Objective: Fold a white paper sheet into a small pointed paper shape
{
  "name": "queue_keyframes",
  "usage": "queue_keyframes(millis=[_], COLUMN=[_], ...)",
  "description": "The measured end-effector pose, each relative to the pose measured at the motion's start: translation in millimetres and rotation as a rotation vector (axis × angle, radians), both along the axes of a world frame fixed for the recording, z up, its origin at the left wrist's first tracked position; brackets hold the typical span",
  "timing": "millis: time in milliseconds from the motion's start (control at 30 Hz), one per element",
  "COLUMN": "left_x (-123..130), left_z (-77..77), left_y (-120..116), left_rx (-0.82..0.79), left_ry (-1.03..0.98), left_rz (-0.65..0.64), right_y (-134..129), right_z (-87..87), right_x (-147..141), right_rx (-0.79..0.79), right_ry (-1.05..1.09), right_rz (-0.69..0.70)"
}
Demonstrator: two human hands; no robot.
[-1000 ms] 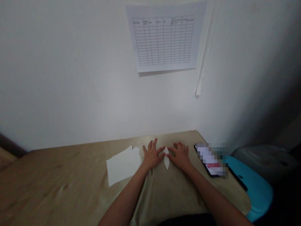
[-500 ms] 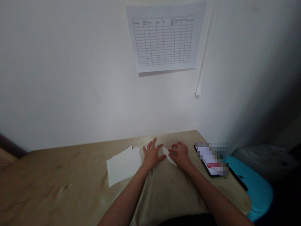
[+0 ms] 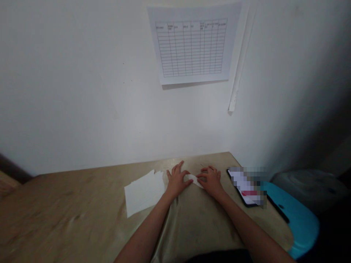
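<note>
A small piece of white paper (image 3: 194,179) lies between my hands, low over the brown-covered table. My left hand (image 3: 177,179) pinches its left end between thumb and forefinger, the other fingers spread out. On the right end, the thumb and fingertips of my right hand (image 3: 211,180) close on the same piece, covering part of it. Just left of my left wrist rests a larger sheet of white paper (image 3: 144,194) with a ragged, torn upper edge.
A phone (image 3: 244,187) with a lit, partly blurred screen lies right of my right hand. Beyond it are a dark pen-like stick (image 3: 278,209) and a turquoise stool (image 3: 304,219). A wall rises behind the table (image 3: 82,204), with a printed table sheet (image 3: 193,47) on it.
The small paper piece has turned to lie flatter and looks narrower. My left thumb and forefinger have closed onto its left end. The large sheet and phone stay put.
</note>
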State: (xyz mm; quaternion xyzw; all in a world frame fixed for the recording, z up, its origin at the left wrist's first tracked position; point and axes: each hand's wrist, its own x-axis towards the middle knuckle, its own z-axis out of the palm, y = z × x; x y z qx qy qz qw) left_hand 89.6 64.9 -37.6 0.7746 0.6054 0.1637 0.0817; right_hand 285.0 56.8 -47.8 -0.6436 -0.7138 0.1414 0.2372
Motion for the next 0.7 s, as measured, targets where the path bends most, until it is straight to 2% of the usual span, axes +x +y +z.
queue_keyframes(millis=[400, 700], left_x=[-1, -3], left_z=[-5.3, -10.4], left_y=[1, 3], left_rx=[0.068, 0.126], left_ry=[-0.058, -0.086], left_rz=[-0.020, -0.039], right_y=[1, 2], right_z=[-4.2, -3.0], right_x=[1, 3], right_rx=[0.060, 0.124], right_ry=[0.010, 0.112], right_rz=[0.023, 0.013])
